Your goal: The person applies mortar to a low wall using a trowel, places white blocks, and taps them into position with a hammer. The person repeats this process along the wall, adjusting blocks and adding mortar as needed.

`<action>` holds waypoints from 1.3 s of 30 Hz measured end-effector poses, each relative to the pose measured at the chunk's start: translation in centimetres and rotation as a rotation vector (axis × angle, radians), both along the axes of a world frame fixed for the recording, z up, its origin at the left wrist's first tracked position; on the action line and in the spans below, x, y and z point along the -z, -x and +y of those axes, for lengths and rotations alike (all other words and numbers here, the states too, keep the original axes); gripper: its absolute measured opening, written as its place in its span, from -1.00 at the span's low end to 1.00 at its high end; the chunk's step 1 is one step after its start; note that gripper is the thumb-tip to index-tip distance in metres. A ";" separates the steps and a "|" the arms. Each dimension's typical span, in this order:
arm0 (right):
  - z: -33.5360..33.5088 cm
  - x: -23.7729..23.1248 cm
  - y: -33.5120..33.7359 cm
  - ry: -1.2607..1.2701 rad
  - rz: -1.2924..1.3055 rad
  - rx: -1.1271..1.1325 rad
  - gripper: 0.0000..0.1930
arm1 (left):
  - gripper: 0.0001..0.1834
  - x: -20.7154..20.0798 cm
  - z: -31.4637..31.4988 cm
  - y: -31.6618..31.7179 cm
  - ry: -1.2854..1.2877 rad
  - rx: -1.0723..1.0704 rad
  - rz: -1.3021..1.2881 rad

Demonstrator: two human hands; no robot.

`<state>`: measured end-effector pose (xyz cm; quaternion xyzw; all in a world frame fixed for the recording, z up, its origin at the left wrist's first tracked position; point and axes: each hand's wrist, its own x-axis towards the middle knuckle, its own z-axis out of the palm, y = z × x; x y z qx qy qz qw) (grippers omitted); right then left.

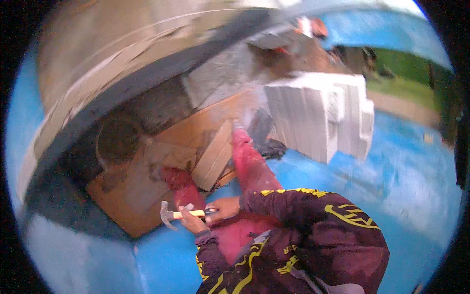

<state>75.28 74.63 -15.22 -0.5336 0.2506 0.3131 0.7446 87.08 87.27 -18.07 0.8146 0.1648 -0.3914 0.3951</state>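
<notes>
A claw hammer [167, 214] with a yellow and dark handle lies crosswise in front of my body, its metal head pointing left. My left hand [193, 223] is closed around the handle close behind the head. Farther along the handle, my right hand [225, 208] grips the other end with curled fingers. Something small and pale shows by my left fingertips, too blurred to name. Both hands are above my red trousers, between my spread legs.
A plank [213, 157] slants between my legs over a brown sheet [127, 215]. Ahead to the right stand white blocks [303, 117] on the blue floor [342, 171]. A round dark container [119, 139] is at left. A large curved ledge [107, 68] overhangs the upper left.
</notes>
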 end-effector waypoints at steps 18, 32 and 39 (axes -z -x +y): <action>-7.8 -23.1 44.4 1.038 0.912 1.075 -0.55 | -0.32 -14.1 -23.5 14.7 0.277 1.457 0.318; -25.9 -17.3 60.6 1.131 0.798 1.191 0.26 | -0.21 -11.4 -54.5 41.4 0.857 1.853 -0.350; -26.9 -16.0 59.3 1.085 0.718 1.250 0.41 | -0.24 -12.4 -59.1 50.3 0.875 1.895 -0.191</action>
